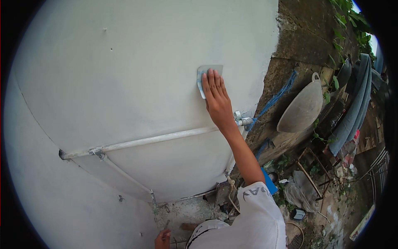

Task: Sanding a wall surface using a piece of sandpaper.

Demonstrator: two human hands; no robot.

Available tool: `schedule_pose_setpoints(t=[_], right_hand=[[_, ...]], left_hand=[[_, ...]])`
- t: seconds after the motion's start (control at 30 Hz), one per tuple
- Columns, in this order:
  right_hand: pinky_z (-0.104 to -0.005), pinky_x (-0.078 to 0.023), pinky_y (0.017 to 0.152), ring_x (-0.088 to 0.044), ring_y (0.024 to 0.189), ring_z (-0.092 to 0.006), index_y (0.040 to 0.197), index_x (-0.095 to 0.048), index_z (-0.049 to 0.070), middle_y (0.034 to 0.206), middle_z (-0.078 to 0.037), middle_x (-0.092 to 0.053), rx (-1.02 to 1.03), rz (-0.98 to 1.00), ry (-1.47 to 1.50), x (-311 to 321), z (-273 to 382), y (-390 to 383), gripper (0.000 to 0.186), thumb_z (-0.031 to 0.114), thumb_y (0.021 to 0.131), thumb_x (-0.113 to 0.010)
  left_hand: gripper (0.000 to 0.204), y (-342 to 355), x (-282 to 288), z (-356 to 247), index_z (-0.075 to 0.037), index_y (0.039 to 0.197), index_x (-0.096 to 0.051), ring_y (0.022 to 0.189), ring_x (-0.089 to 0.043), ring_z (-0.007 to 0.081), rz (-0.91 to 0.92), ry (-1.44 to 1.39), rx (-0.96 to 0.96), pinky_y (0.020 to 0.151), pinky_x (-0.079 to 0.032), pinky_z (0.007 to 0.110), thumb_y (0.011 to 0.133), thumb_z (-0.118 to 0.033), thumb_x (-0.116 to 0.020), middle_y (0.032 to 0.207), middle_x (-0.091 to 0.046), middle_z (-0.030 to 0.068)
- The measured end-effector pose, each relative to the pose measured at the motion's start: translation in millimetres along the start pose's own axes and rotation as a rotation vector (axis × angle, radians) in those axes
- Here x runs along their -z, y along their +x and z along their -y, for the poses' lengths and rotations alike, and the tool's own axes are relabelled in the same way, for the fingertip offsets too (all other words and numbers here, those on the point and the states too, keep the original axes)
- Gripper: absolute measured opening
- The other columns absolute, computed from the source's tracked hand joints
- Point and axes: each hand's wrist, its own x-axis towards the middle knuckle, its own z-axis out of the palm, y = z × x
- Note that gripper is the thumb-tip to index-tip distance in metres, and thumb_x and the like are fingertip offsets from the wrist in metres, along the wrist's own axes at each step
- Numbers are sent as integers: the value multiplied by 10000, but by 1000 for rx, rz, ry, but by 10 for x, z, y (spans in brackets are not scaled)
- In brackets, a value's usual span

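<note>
The right hand (216, 97) is pressed against a smooth whitish wall (157, 74), its fingers nearly straight and close together, lying flat along a thin grey scraper (200, 85). It holds the scraper to the wall; the thumb is out of sight. Pale blue-white smears mark the scraper's left side, and its upper corners stick out beyond the fingers.

The left hand (162, 239) is low at the lower edge, well apart from the right one, with a thin stick-like thing (167, 224) rising beside its fingers. It is small and partly cut off there, so I cannot tell whether it is closed on that thing.

Behind the right wrist, a whitish pipe (161, 139) crosses the wall to a metal fitting (245, 121), close to the forearm. A thinner branch pipe (126, 174) slants down from its left part. The white sleeve (261, 207) covers the upper arm.

Right of the smooth coating is a rough brown wall (302, 33). Blue cord (275, 99) runs up it from the fitting, with a grey wok (302, 108) to its right. Further out hangs a grey-blue cloth (352, 106); below lie a clear plastic bag (298, 191) and a rusty frame (304, 166).
</note>
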Motion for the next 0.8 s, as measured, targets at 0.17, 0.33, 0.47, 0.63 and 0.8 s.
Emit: schedule_pose_setpoints(t=[0.17,0.33,0.47,0.63,0.8], right_hand=[[-513,-288,1189,-280,1459,-410,1496,-320,-69,1553,-276,-309,-92,-48,88,-78,126,129,653,-92,871,-507],[-498,-276,1200,-272,1462,-407,1497,-321,-66,1567,-253,-302,-258,-233,82,-55,146,394,664,-129,860,-496],[-496,-251,1209,-249,1468,-415,1503,-290,-77,1576,-260,-272,-126,-148,52,7,29,568,667,-130,868,-486],[-472,-222,1226,-222,1476,-409,1513,-297,-42,1568,-271,-276,21,-74,89,43,46,807,634,-129,911,-473],[-493,-211,1225,-188,1478,-443,1502,-263,-96,1571,-312,-221,-54,-113,41,107,-94,813,681,-176,847,-431]], left_hand=[[519,109,116,38,-97,1458,-458,1341,-438,307,6,78,-36,1113,-326,369,1012,-362,-419,1481,-464,133],[516,78,291,24,-91,1450,-470,1338,-445,308,-19,127,-32,1107,-332,365,1011,-359,-427,1478,-475,132],[513,-79,315,-77,-87,1444,-479,1336,-451,308,-60,200,20,1102,-337,361,1010,-356,-433,1475,-483,131],[502,62,296,252,-78,1430,-497,1325,-465,309,9,163,-46,1097,-346,362,1010,-348,-438,1463,-500,134],[491,199,239,362,-70,1415,-514,1315,-480,310,55,172,-100,1091,-354,362,1011,-340,-443,1451,-516,137]])
